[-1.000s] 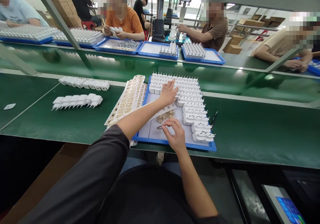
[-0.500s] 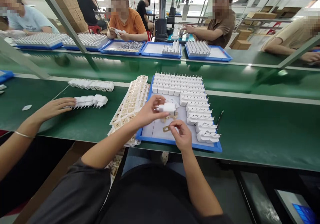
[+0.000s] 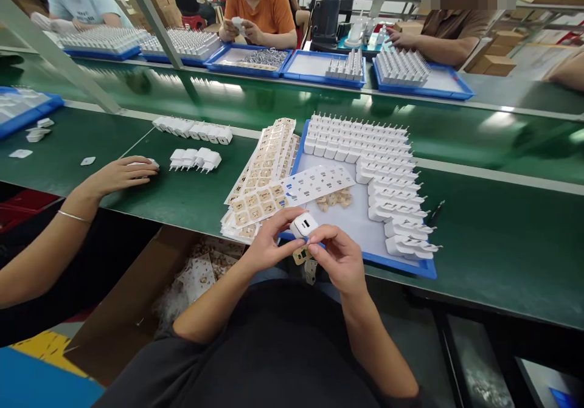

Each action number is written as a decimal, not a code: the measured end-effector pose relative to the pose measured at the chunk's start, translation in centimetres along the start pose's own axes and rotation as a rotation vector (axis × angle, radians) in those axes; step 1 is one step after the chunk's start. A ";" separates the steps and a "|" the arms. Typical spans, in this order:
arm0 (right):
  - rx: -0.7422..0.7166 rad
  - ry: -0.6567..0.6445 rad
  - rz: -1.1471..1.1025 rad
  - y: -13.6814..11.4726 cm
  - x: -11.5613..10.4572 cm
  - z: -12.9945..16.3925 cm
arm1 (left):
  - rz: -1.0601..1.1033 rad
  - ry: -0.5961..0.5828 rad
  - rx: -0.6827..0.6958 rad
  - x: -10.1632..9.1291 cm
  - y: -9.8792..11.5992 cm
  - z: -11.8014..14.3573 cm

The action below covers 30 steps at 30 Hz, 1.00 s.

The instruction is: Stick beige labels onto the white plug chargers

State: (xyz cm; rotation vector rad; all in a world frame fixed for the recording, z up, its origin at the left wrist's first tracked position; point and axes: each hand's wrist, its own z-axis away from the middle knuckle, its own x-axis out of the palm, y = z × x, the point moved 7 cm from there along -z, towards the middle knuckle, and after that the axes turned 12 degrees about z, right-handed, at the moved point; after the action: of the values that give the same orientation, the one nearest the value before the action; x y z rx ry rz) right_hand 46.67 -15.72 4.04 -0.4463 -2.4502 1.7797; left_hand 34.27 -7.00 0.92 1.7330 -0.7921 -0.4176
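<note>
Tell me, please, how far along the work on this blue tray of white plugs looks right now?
Done: part of the blue tray is bare. In hand: the left hand and right hand hold one white plug over a small label. Left: rows of plugs and label sheets.

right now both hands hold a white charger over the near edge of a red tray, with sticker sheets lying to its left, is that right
Not quite: the tray is blue, not red, as the head view shows. The rest holds: the left hand and right hand hold a white charger over its near edge, and sticker sheets lie to its left.
</note>
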 end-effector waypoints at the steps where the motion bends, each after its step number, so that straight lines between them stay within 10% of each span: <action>1: 0.027 -0.019 -0.030 0.1 0.2 0.1 | -0.050 0.008 0.020 -0.1 0.1 0.1; 9: 0.125 0.311 0.025 0.3 -2.0 0.0 | -0.260 0.010 0.189 -0.2 2.2 1.0; 30: 0.145 0.284 0.070 0.1 -1.3 -0.4 | -0.312 -0.025 0.261 0.4 3.4 0.6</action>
State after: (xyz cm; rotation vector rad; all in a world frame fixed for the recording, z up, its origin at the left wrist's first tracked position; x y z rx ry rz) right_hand 48.05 -15.70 4.26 -0.7236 -2.1247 1.7645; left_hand 33.15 -8.25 4.03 2.1106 -0.6142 -0.5659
